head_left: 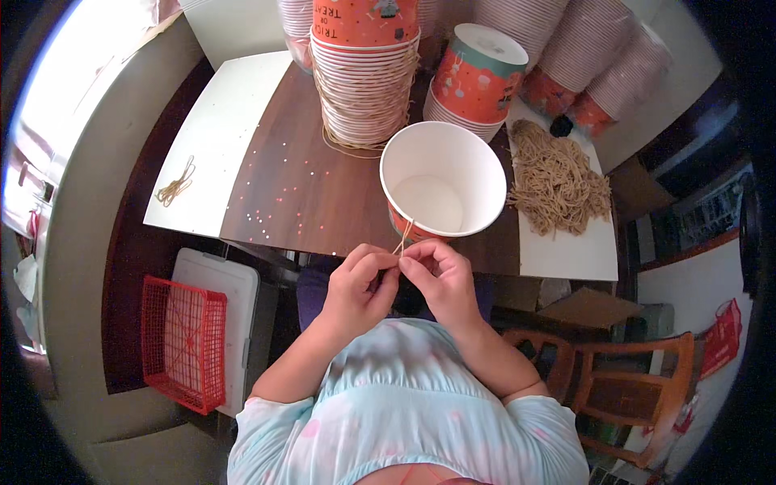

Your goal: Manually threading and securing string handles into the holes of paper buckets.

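Observation:
A white paper bucket (477, 174) with an orange printed outside stands at the table's front edge, its open mouth tilted toward me. A thin tan cord (407, 229) hangs over its near rim and runs down to my fingers. My left hand (362, 289) pinches the cord with thumb and forefinger. Close beside it, my right hand (442, 283) pinches the same cord, fingertips almost touching the left ones. Where the cord joins the bucket is too small to make out.
Behind stand a tall stack of buckets (356, 97) with tan cords around it, and a shorter stack (477, 81). A heap of tan cords (558, 178) lies at the right, a few loose cords (175, 187) at the left. A red basket (186, 343) sits below left; a wooden chair (630, 388) stands right.

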Demonstrator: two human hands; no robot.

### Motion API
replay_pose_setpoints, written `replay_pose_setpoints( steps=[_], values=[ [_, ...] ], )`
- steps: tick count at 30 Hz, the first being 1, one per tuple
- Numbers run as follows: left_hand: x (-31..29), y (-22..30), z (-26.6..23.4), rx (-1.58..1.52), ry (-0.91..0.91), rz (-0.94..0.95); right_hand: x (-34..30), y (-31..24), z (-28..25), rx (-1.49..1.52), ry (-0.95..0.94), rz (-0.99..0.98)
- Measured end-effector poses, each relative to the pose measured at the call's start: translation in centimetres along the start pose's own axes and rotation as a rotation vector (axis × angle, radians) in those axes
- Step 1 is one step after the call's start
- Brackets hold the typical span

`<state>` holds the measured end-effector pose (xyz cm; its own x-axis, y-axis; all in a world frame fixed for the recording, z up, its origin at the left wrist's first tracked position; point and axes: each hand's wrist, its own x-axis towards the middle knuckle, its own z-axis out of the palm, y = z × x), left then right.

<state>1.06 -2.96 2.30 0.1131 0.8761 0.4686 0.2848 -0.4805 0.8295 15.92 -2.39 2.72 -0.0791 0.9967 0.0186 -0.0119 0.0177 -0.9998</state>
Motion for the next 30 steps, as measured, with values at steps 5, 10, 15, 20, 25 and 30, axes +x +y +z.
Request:
replay_pose_setpoints(
  steps=[5, 10, 15, 20, 25, 30],
  values=[
    [0.0, -0.2, 0.3, 0.031, 0.005, 0.046, 0.1, 0.4, -0.1, 0.101, 0.007, 0.047],
    [-0.2, 0.0, -0.1, -0.230, -0.016, -0.156, 0.0, 0.6, -0.4, -0.035, 0.045, 0.001],
    [2.0, -0.2, -0.9, 0.171, -0.213, 0.079, -0.2, 0.2, -0.8, -0.273, -0.025, -0.210],
    [3.3, -0.4, -1.0, 0.340, -0.286, 0.283, 0.2, -0.4, -1.2, -0.387, -0.069, -0.247],
    [3.6, -1.4, -0.4, 0.351, -0.275, 0.433, 0.3, -0.8, -2.0, -0.407, -0.104, -0.233],
    [3.5, -2.7, 0.3, 0.294, -0.121, 0.468, 0.1, -0.9, -2.6, -0.432, -0.095, -0.199]
  ],
)
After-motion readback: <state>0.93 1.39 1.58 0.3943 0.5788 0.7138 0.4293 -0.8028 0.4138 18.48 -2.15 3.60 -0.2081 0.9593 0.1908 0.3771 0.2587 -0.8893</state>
